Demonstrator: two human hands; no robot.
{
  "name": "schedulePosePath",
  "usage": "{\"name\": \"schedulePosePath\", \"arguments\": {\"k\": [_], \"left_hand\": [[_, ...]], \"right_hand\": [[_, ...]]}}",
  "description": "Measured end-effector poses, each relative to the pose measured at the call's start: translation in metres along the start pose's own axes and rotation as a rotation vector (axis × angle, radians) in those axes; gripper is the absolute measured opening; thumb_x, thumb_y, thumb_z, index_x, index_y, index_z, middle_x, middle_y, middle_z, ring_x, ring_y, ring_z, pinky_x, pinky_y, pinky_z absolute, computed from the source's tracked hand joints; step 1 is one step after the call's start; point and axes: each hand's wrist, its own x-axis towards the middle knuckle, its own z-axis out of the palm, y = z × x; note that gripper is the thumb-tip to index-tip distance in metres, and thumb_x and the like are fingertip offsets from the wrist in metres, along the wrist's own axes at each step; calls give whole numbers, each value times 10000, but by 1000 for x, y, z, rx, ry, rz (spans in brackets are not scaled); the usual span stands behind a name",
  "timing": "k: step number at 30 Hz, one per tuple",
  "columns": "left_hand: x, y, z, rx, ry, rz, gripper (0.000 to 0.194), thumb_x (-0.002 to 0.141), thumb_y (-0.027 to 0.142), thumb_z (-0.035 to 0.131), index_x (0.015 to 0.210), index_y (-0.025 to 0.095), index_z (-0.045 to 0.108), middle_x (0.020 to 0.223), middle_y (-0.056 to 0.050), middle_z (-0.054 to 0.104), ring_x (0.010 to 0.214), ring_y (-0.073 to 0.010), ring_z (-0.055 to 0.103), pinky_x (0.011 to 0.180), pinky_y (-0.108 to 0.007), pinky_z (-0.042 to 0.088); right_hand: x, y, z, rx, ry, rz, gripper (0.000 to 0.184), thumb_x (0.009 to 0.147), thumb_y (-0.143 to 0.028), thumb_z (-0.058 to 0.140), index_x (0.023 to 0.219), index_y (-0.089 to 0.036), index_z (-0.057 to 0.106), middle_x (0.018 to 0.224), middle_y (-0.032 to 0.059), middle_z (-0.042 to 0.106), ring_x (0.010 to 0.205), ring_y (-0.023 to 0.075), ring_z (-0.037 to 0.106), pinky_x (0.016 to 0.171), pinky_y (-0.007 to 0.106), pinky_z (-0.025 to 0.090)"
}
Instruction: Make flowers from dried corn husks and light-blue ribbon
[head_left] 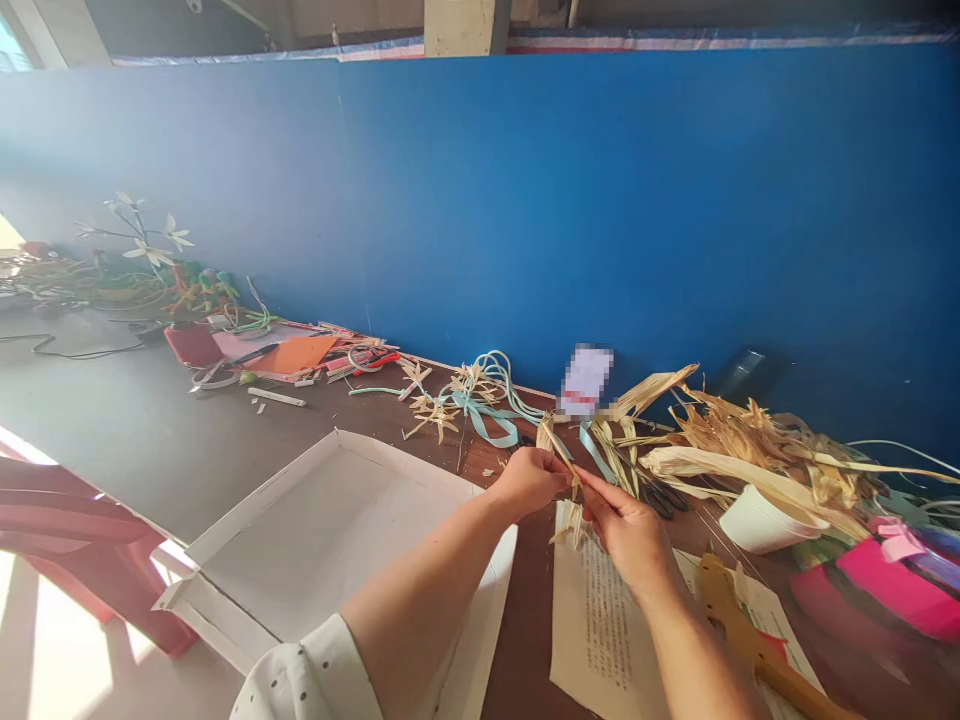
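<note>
My left hand and my right hand meet above the table, fingers pinched on a narrow pale dried corn husk. One part of the husk sticks up past my fingers, and frayed ends hang below them. My fingers hide where the two parts join. To the right of my hands lies a heap of dried corn husks. Dark-handled scissors are partly covered near my right hand. Star-shaped husk flowers rest beyond my left hand, beside a light blue ribbon.
A white shallow box lid lies at left. Printed paper and a yellow glue gun sit under and beside my right arm. A white cup tilts by the husks. A blue panel closes off the back; a pink chair stands left.
</note>
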Motion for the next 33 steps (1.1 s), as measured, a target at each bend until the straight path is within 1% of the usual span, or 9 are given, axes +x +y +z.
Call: {"name": "schedulePosePath", "arguments": {"k": [5,10,14,17,20,23,26,29,33], "left_hand": [[2,-2,3,47,-15,21,142,639,254,640,691,122,634,585,11,531,524,-67,410,510,-212,302],[1,0,1,7,13,-44,166,637,281,666,699,128,642,536,28,494,489,-63,378,490,-219,277],[0,4,-1,-86,22,-85,149,646,263,665,697,127,629,499,45,454,456,-55,337,472,-220,247],[0,4,-1,-137,-9,-47,123,654,236,656,669,125,606,517,41,470,467,-48,345,493,-214,266],[1,2,0,-136,-23,-18,124,664,232,651,657,124,591,525,41,469,481,-47,352,515,-210,286],[3,-1,1,-45,-14,-19,131,662,236,648,646,125,580,526,39,466,484,-51,354,507,-213,280],[4,-4,2,45,2,-10,132,661,248,637,650,129,580,520,39,459,471,-54,350,482,-215,255],[3,-3,3,59,-1,13,136,663,264,630,676,132,602,541,32,484,480,-59,375,484,-215,267],[1,0,3,47,14,-20,148,649,274,651,685,132,629,559,23,511,497,-64,396,496,-218,287]], "right_hand": [[3,2,-11,-311,181,-233,407,826,-469,521,1118,-251,703,791,63,692,681,205,580,691,344,445],[6,0,-21,-26,419,-79,525,772,-508,601,1222,-241,633,702,39,626,522,147,473,467,269,384],[-1,-7,-13,381,121,51,627,724,-452,688,1314,-315,522,665,-32,543,439,69,338,350,186,221],[-6,-8,-3,425,-90,174,577,701,-427,723,1245,-293,586,631,-45,513,407,33,274,347,168,153],[-5,-3,1,361,-108,188,531,705,-463,704,1192,-265,633,575,-58,480,379,27,222,355,179,121],[-3,0,-1,84,-29,67,480,742,-487,637,1159,-251,672,560,-22,554,383,85,351,363,225,244],[-3,-2,-5,-249,86,-134,389,804,-434,551,1122,-265,700,769,54,703,602,191,584,561,310,444],[-1,-3,-11,-353,192,-243,377,833,-401,505,1134,-274,691,1018,74,711,845,240,632,749,349,461],[3,-2,-22,-197,436,-113,460,792,-464,569,1177,-232,667,810,69,696,590,181,556,539,298,424]]}}
